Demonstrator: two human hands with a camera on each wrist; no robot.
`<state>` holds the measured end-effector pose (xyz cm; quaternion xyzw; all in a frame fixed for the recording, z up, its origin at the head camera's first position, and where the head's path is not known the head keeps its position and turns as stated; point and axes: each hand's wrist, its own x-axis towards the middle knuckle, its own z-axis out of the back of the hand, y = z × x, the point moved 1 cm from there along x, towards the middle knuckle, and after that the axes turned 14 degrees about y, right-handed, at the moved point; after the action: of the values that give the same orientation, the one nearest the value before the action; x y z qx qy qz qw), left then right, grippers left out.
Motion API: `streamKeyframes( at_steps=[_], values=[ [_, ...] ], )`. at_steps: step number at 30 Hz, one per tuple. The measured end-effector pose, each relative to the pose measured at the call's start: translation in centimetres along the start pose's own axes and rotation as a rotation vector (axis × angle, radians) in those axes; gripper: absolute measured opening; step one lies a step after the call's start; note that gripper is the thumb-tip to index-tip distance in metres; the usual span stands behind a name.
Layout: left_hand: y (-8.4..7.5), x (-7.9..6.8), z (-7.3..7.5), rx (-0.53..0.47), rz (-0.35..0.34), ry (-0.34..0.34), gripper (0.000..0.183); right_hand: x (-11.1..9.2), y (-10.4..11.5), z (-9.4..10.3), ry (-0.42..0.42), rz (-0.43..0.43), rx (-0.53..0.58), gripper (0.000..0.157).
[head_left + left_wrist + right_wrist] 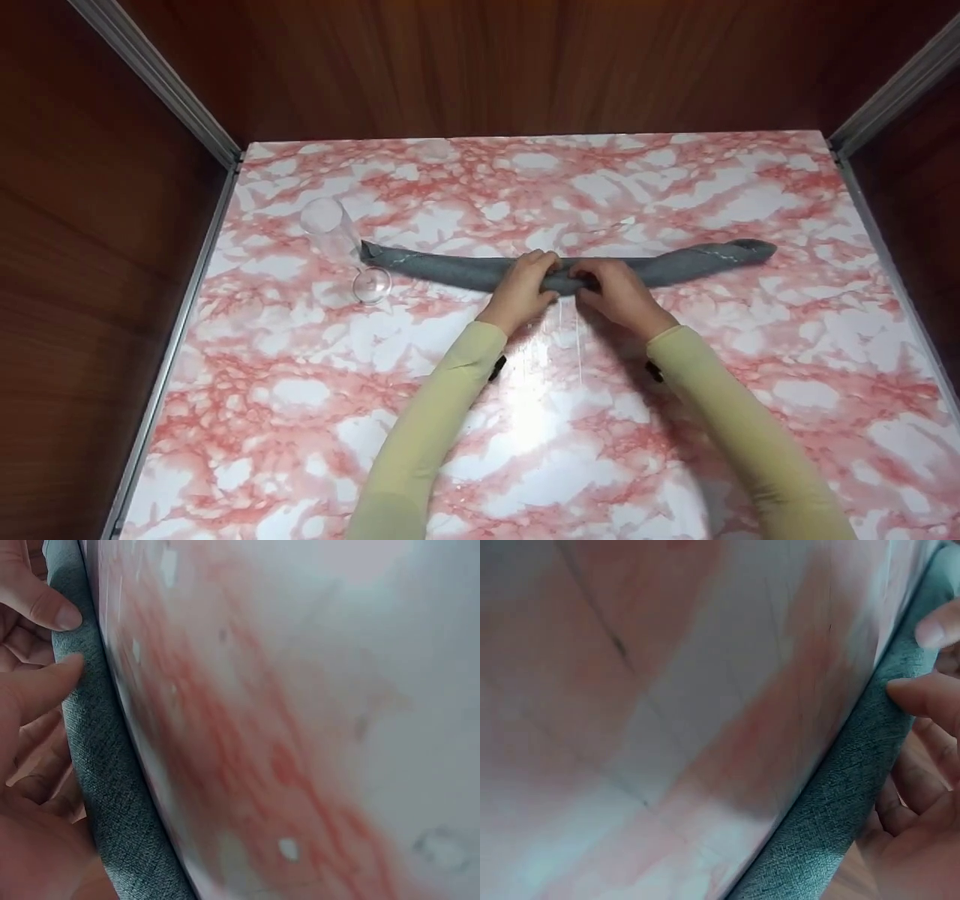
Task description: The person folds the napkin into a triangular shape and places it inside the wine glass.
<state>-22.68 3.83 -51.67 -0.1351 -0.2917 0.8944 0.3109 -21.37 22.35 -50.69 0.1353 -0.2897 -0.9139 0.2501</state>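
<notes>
A grey-green cloth [457,271], rolled into a long tube, lies crosswise on the table. Near its middle, my left hand [523,291] grips the roll, thumb on the near side and fingers over the top. Close beside it, my right hand [616,294] holds the roll in the same way. Both thumbs press the woven fabric [112,757] in the left wrist view. The right wrist view shows the right thumb and curled fingers round the cloth [855,765]. The roll's right end [750,251] is looser and thicker than its left end.
A clear plastic or glass cylinder [330,229] lies by the roll's left end, with a small round transparent piece [373,285] just in front of it. The red-and-white marbled table [300,420] is bounded by dark wood panels [480,67] at the back and sides.
</notes>
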Motion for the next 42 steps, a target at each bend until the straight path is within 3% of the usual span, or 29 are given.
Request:
streamKeyframes(
  at_steps=[9,13,21,30,42],
  values=[
    [-0.18,-0.14,0.26,0.052,-0.001,-0.022,0.03,-0.07,-0.05,0.18,0.036,0.0,0.082,0.023],
    [-0.05,-0.04,0.2,0.081,-0.034,-0.018,0.028,-0.03,-0.04,0.31,0.058,-0.016,0.13,0.022],
    [0.37,0.09,0.12,0.007,-0.034,0.002,0.027,-0.27,-0.17,0.19,0.023,-0.02,0.171,0.025],
    [0.58,0.37,0.57,-0.045,0.004,0.078,0.026,-0.34,0.18,0.21,-0.035,0.007,0.098,0.029],
    [0.39,0.37,0.99,-0.071,0.003,0.127,0.026,-0.19,0.09,0.24,-0.022,0.01,0.044,0.032]
  ],
)
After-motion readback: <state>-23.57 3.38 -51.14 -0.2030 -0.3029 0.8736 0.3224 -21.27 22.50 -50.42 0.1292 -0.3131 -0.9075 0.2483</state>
